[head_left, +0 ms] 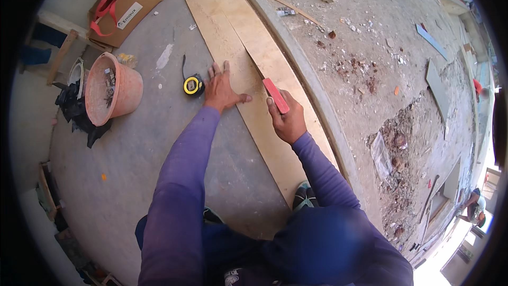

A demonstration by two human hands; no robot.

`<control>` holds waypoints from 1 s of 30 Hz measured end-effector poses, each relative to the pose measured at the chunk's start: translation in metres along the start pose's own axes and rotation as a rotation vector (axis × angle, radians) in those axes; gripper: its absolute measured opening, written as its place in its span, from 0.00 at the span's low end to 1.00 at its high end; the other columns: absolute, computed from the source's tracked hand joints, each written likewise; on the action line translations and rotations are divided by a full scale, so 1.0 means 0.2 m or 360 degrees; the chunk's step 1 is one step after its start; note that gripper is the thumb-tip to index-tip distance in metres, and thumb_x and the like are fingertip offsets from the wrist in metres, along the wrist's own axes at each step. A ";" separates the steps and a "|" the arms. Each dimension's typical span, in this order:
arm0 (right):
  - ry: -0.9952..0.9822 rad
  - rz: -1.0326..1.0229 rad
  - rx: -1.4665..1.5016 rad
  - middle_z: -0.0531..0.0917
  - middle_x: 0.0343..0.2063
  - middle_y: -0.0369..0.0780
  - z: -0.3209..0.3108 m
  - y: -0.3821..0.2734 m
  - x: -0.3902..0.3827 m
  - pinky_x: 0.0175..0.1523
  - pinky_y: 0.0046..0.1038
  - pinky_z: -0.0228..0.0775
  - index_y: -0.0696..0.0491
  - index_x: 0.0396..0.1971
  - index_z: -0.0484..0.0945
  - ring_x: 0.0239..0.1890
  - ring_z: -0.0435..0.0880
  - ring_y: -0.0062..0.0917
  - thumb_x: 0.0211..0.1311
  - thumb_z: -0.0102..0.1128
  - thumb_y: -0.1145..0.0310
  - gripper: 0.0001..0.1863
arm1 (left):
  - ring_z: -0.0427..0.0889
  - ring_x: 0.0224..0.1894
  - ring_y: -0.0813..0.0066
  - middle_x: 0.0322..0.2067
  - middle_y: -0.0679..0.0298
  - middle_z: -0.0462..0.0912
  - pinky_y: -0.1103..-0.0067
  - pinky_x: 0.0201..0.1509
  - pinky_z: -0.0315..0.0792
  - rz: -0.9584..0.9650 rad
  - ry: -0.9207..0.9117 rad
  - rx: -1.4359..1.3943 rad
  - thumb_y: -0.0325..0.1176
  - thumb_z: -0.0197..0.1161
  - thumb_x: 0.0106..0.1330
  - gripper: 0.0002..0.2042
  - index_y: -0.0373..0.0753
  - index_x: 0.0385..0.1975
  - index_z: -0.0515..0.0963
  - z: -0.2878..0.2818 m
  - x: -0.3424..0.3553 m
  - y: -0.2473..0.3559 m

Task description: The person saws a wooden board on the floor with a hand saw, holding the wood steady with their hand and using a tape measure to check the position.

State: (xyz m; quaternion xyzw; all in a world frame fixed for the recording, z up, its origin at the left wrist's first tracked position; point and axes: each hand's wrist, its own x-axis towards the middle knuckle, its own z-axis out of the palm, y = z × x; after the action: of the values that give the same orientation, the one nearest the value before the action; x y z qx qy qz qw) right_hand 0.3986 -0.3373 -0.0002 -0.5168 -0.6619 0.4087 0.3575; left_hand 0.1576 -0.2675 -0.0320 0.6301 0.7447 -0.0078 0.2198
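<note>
On the long pale board (237,55), I see the right hand (290,121) gripping a red tool (276,96) beside a slit (255,64). The left hand (221,91) spreads across the board's left edge. Left of the board lies a tape measure (193,85); farther left stands a bucket (128,90).

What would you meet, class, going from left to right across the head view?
Pink bucket, yellow-and-black tape measure, left hand, right hand gripping a red tool, crumpled pale plastic, grey board.
</note>
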 end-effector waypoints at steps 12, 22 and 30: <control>0.0011 -0.0011 0.0006 0.87 0.45 0.53 -0.21 -0.08 -0.46 0.49 0.35 0.82 0.62 0.62 0.78 0.42 0.91 0.46 0.76 0.63 0.69 0.20 | 0.49 0.84 0.35 0.80 0.31 0.50 0.48 0.81 0.59 -0.0069 -0.0028 0.0050 0.60 0.90 0.36 0.74 0.33 0.83 0.50 0.01 -0.03 -0.04; 0.0037 -0.0011 0.0218 0.86 0.35 0.53 0.19 0.05 0.07 0.47 0.40 0.80 0.61 0.53 0.81 0.39 0.88 0.49 0.77 0.61 0.62 0.17 | 0.48 0.85 0.41 0.82 0.36 0.47 0.51 0.83 0.58 -0.0203 -0.0041 0.0127 0.62 0.90 0.36 0.76 0.40 0.84 0.46 0.01 -0.05 -0.16; 0.0117 -0.0131 0.0121 0.87 0.40 0.56 0.11 0.08 0.03 0.51 0.42 0.80 0.61 0.57 0.79 0.45 0.90 0.52 0.77 0.62 0.59 0.22 | 0.45 0.86 0.44 0.83 0.40 0.44 0.55 0.84 0.56 -0.0190 -0.0036 0.0096 0.64 0.89 0.36 0.76 0.43 0.85 0.45 0.03 -0.02 -0.02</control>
State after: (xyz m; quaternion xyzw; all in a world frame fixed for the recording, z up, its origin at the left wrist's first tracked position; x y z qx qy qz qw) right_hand 0.3832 -0.3323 -0.0232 -0.4898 -0.6531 0.3991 0.4174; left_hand 0.1562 -0.2741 -0.0365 0.5907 0.7779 -0.0505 0.2083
